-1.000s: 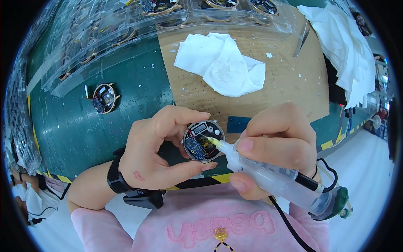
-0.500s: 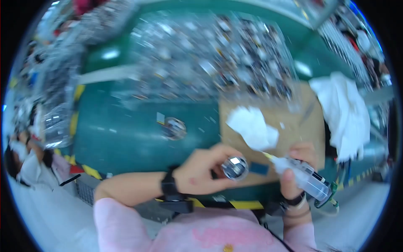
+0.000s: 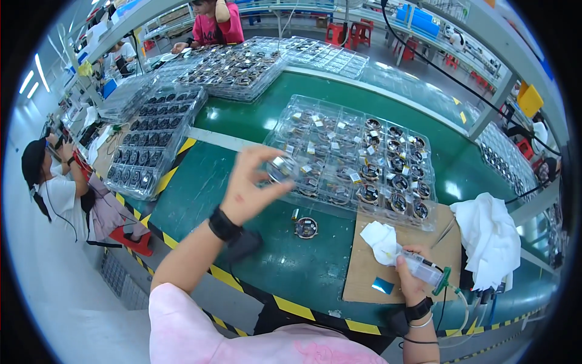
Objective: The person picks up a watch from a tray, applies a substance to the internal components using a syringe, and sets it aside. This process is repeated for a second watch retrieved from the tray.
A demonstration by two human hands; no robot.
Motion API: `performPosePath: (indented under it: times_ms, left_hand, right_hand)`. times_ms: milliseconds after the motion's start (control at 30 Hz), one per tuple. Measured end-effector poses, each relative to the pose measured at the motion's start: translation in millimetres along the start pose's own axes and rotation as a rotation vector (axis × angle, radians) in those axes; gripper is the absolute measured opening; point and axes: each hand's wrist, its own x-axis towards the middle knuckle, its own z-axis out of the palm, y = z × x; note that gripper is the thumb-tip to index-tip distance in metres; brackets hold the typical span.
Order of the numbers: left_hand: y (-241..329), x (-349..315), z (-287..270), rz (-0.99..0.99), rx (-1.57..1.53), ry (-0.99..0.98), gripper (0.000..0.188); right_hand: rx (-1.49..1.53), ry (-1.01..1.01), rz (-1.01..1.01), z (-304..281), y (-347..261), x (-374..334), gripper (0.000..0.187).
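The smooth green table (image 3: pixel 200 182) carries a clear, thin-walled plastic tray (image 3: pixel 388 219). At the tray's left edge, the left hand (image 3: pixel 251 185) reaches forward on an outstretched arm, pinching. On the tray's near side, the right hand (image 3: pixel 412 283) curls around a translucent cylindrical syringe (image 3: pixel 427 274). The round, shiny watch case (image 3: pixel 280 169) sits between the left thumb and fingers.

My shirt (image 3: pixel 197 324) is pale pink; black straps (image 3: pixel 223 225) circle both wrists, with a thin pale bracelet (image 3: pixel 422 323) on the right.
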Motion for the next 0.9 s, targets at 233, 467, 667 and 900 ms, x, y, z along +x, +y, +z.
performPosePath:
  times_ms: [233,467,667,900]
  left_hand:
    - [-105,84,-97,0.057,0.320,0.349,0.047]
    - [-150,170,-128,-0.153,0.506,0.403,0.056]
    - [-187,236,-122,-0.041,0.781,0.414,0.057]
    - [-237,286,-118,-0.030,0.900,0.518,0.058]
  right_hand:
    - [-0.013,-0.026,0.010,0,-14,3,0.022]
    - [0.014,0.005,0.127,1,-25,0,0.024]
    - [0.026,0.033,0.130,0,-26,0,0.026]
    - [0.018,0.035,0.127,2,-28,1,0.028]
